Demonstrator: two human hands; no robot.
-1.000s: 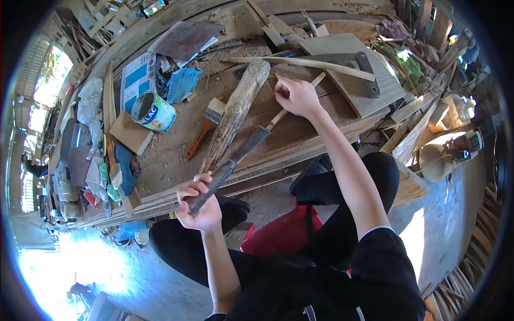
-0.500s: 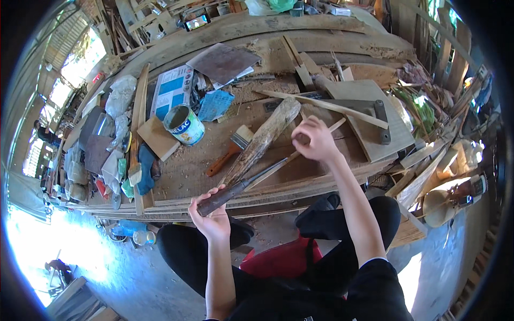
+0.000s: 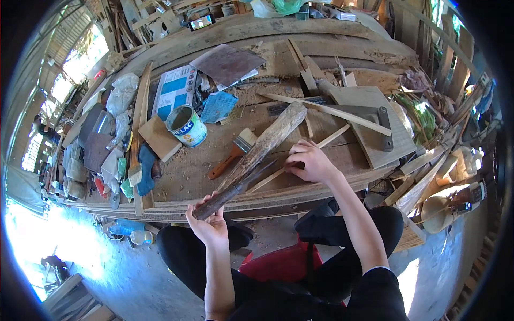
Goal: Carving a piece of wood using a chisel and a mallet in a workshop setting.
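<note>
Over rough wooden bench (image 3: 182,182), left fingers (image 3: 202,203) hold dark, cylindrical-handled chisel (image 3: 226,196).

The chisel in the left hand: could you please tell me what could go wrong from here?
1. The chisel points from the left hand toward the right hand, so a slip might cut the fingers there.
2. No clamp shows on the thin wooden strip, so it could shift if pressed.
3. The open can stands among clutter on the bench; a bump might tip it.
</note>
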